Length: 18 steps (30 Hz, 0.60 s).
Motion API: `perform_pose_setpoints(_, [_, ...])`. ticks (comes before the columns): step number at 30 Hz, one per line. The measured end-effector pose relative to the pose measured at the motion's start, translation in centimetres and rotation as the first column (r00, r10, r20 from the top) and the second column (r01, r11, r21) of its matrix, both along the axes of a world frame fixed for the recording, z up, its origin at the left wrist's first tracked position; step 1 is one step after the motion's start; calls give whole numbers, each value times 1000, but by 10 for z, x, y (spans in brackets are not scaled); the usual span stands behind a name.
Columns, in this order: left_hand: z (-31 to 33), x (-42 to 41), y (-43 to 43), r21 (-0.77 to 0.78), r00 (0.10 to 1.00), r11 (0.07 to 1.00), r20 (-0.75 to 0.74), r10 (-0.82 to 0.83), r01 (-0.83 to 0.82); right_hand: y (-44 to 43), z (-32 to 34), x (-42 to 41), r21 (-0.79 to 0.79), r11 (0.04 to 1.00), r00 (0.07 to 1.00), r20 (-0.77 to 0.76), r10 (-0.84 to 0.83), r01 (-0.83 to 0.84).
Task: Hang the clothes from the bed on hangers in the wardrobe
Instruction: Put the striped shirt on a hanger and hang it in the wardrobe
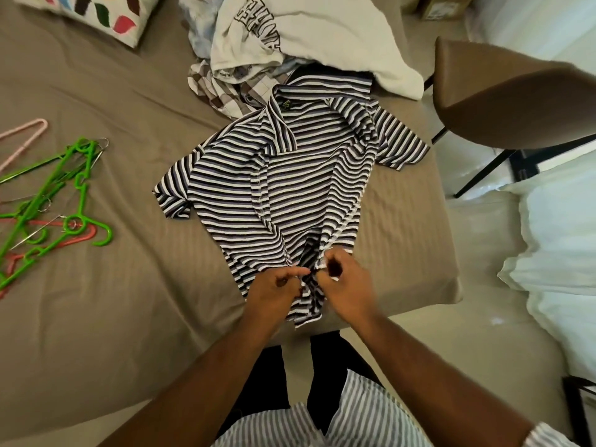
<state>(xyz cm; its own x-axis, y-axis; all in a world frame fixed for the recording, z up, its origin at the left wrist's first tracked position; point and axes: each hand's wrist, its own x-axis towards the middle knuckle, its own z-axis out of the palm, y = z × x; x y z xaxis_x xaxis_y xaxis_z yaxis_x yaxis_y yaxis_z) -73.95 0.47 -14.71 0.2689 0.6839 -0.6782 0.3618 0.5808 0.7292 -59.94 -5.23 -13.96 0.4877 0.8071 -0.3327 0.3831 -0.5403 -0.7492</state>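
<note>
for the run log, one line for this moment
striped shirt: on bed; left hand: grips hem; right hand: grips hem; hangers: on bed

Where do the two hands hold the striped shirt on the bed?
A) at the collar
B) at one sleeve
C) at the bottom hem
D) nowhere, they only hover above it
C: the left hand and the right hand both pinch the striped shirt at its bottom hem, near the edge of the bed, while the collar lies at the far end.
</note>
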Motion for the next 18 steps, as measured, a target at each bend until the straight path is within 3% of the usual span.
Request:
perform_pose_setpoints(4, [1,7,8,-169,995,985,102,-16,33,-5,-9,-9,100,956,960,68,271,-277])
perform_pose_setpoints(6, [2,9,16,-192,992,981,111,55,-33,-7,-9,-8,143,951,959,-28,282,-275])
perform_pose_setpoints(8, [0,7,22,-266,984,958,113,141,-107,-6,-5,-4,122,989,937,-328,124,-88])
perform_pose_setpoints(10, [5,7,24,-451,950,884,201,238,-126,-3,-1,3,-34,981,789,-590,-172,189])
perform_pose_setpoints(12, [8,4,25,-589,915,797,234,329,-136,-1,-5,16,-103,935,736,-590,-331,338])
perform_pose_setpoints(15, [-3,-1,22,-507,929,845,202,309,-171,12,-12,32,-149,909,706,-586,-398,389])
perform_pose_setpoints(18, [-10,-6,13,-220,997,975,63,39,-25,47,-17,48,-214,910,659,-633,-406,355])
